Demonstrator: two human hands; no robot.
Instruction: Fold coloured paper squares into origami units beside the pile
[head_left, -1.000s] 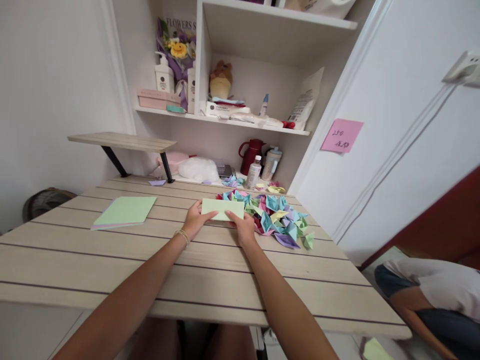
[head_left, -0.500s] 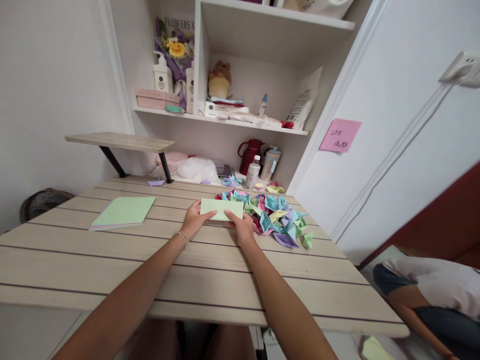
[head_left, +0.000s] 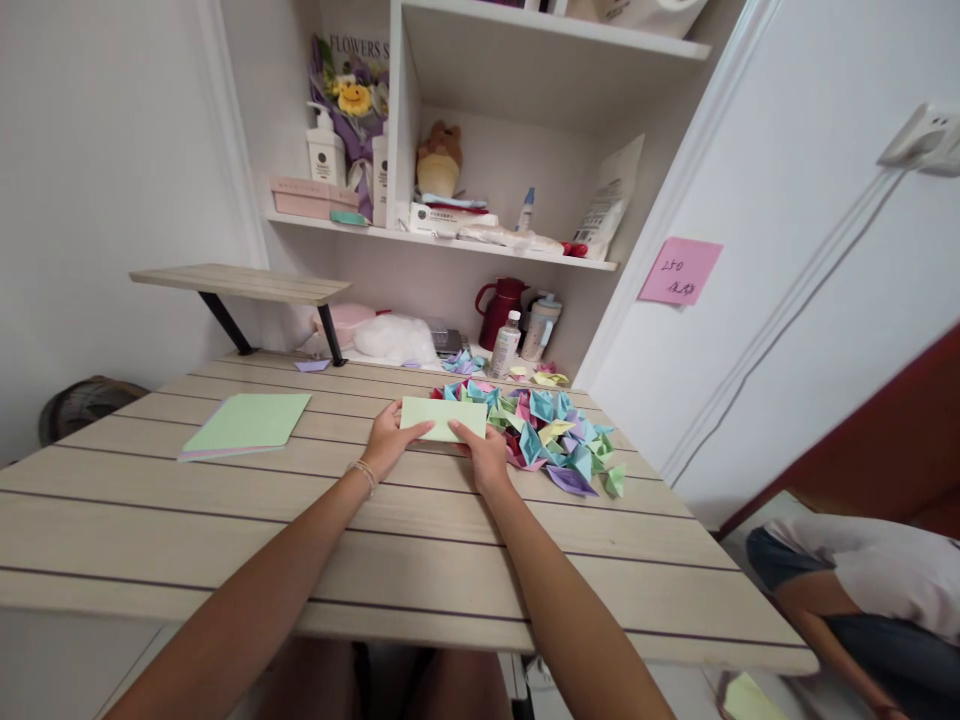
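Observation:
Between both hands is a light green sheet of paper [head_left: 442, 412], folded into a long rectangle and held up above the table. My left hand [head_left: 388, 440] grips its left end, thumb on the front face and fingers behind. On the right end, my right hand [head_left: 486, 450] holds it the same way. Just behind and to the right lies a pile of folded paper boats [head_left: 544, 425] in blue, green, pink, purple and yellow. A stack of flat paper sheets [head_left: 247, 422], light green on top, rests to the left of my hands.
The slatted wooden table [head_left: 420, 570] carries a small raised shelf [head_left: 240, 282] at the back left. A clear bottle [head_left: 506, 345], a red jug [head_left: 501, 312] and a tumbler [head_left: 541, 328] stand behind the boats. A person [head_left: 862, 590] crouches at the lower right.

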